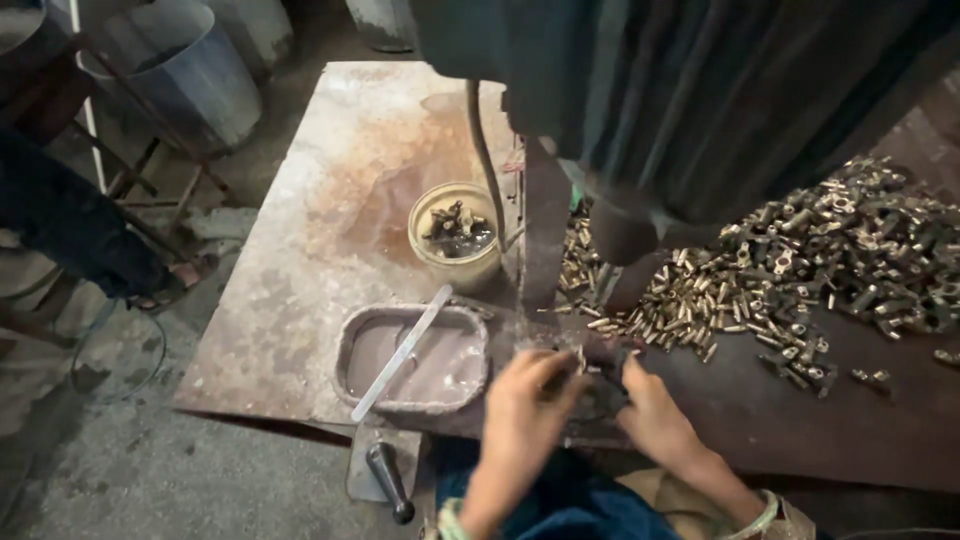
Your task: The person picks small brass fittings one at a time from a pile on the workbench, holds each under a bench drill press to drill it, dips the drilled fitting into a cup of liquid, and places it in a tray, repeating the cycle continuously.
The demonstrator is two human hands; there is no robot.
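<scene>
One head-worn view looks steeply down, close over the workbench (300, 230).

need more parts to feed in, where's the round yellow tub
In the head view the round yellow tub sits left of the machine's post, just beyond the rectangular tray of cloudy liquid.

Bare hands (590, 405), pale bangles at both wrists, blue trousers.

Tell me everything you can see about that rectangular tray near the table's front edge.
The tray is a shallow rectangular dish with rounded corners and a thick, grimy rim, apparently metal. It holds a cloudy greyish-pink liquid. A flat pale strip lies diagonally across it, resting on the rim and overhanging the near edge. It sits flat on the rusty table, below the yellowish cup, left of the left hand, which does not touch it.
</scene>
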